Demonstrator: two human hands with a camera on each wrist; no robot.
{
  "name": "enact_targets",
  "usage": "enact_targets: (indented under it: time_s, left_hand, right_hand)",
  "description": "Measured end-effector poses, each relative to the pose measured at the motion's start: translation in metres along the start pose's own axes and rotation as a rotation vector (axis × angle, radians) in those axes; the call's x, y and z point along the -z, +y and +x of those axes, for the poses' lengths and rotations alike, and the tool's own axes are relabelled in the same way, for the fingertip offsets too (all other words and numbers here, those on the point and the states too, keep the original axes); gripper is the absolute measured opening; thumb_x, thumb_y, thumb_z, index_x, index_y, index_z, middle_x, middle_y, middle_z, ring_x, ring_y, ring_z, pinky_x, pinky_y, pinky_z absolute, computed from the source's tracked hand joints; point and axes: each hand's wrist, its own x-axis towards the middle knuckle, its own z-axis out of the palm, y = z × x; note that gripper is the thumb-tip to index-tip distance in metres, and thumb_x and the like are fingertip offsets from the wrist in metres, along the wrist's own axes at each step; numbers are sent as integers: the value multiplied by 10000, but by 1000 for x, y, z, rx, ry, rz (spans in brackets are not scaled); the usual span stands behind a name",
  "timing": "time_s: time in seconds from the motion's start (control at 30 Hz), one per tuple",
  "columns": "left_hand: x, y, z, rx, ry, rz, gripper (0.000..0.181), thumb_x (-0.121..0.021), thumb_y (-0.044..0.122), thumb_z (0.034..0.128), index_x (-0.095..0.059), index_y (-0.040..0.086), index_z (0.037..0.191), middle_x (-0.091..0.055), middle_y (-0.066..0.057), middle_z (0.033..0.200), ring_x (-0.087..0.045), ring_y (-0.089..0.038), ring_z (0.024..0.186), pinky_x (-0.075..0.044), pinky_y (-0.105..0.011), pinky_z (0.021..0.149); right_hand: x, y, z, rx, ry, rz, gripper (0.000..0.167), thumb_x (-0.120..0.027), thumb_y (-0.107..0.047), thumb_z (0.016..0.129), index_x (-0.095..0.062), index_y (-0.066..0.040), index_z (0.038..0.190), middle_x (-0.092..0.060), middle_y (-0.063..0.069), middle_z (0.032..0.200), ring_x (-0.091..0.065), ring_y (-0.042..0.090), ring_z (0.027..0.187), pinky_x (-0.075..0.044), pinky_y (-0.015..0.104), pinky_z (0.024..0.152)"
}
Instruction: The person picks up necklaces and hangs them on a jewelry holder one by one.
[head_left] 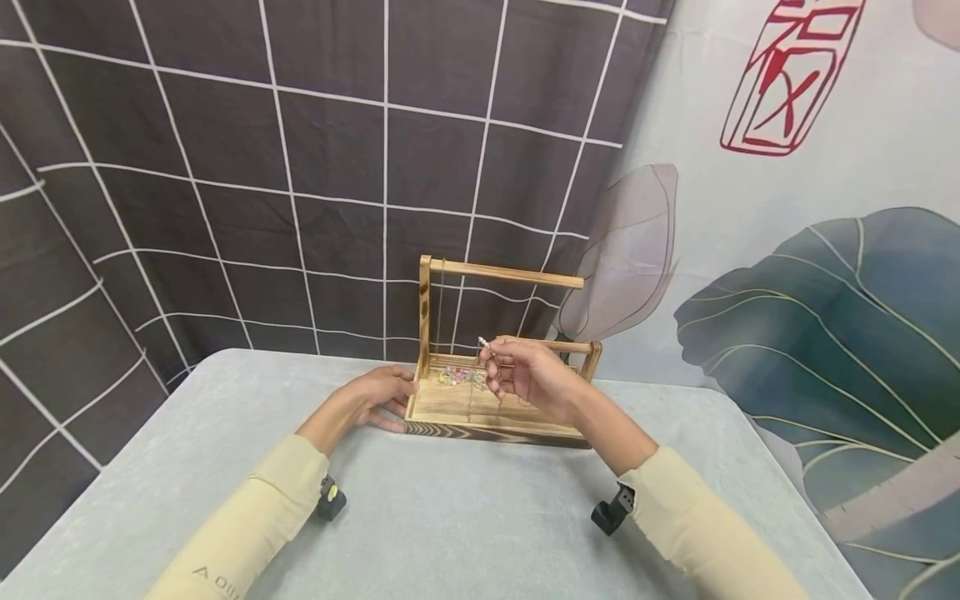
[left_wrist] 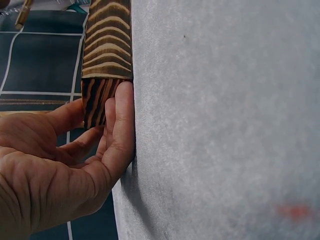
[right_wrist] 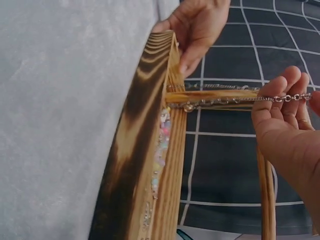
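A wooden rack point(head_left: 480, 433) with a shallow tray stands on the table. At its left end my left hand point(head_left: 378, 396) holds the end wall, with fingers on the rim and side in the left wrist view, near the striped front point(left_wrist: 106, 45). Above the tray my right hand point(head_left: 536, 379) pinches a thin metal chain between thumb and fingers; a small pale end piece point(head_left: 482, 342) sticks out. In the right wrist view the chain point(right_wrist: 285, 98) runs across the fingers of my right hand point(right_wrist: 292, 130). Colourful beaded pieces point(head_left: 453, 377) lie in the tray.
The rack's upper bar point(head_left: 510, 273) rises behind my hands, with another chain point(head_left: 440, 308) hanging at its left. A lower bar point(head_left: 566, 345) is at the right. The grey table point(head_left: 465, 517) extends in front; a dark gridded curtain point(head_left: 330, 150) hangs behind.
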Motion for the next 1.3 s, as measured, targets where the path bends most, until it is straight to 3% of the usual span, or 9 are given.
enact_targets:
  time_s: [0.37,0.6,0.8,1.03,1.3]
  left_hand:
    - [-1,1,0,-1,-1,3,424,-535,165,1184,-473,0,1570,-663,-118,1034,-708,-184,830,-738,-375,761]
    - [0,0,1,2,-10,5,437,-533,167,1186,-459,1,1584,-663,-117,1046,-708,-179,835,-737,-368,757]
    - [0,1,1,5,-15,12,453,-531,164,1184,-445,1,1598,-667,-130,1067,-713,-190,851,-744,-385,774]
    - [1,2,0,13,-12,7,453,-536,165,1183,-453,2,1598,-677,-119,1048,-716,-182,840,-744,-389,773]
    - [1,1,0,9,-18,7,466,-534,161,1182,-437,-9,1604,-660,-121,1047,-709,-181,844,-743,-381,767]
  right_hand:
    - [7,-12,-8,106,15,59,314,-447,-101,1174,-733,-135,1050,-732,-17,909,-739,141,859,-678,264,852]
    - [8,-18,-10,122,49,72,272,-487,-91,1172,-753,-107,1116,-723,-21,906,-680,107,783,-627,202,720]
    - [10,-20,-13,126,91,131,324,-484,-66,1171,-791,-128,1087,-746,-26,896,-644,57,729,-557,147,624]
    - [12,-30,-15,146,193,134,300,-537,-118,1172,-773,-137,988,-715,-43,867,-606,39,711,-531,133,602]
    - [20,-44,-20,205,196,131,352,-488,-123,1196,-752,-130,963,-717,-24,844,-620,103,730,-554,181,636]
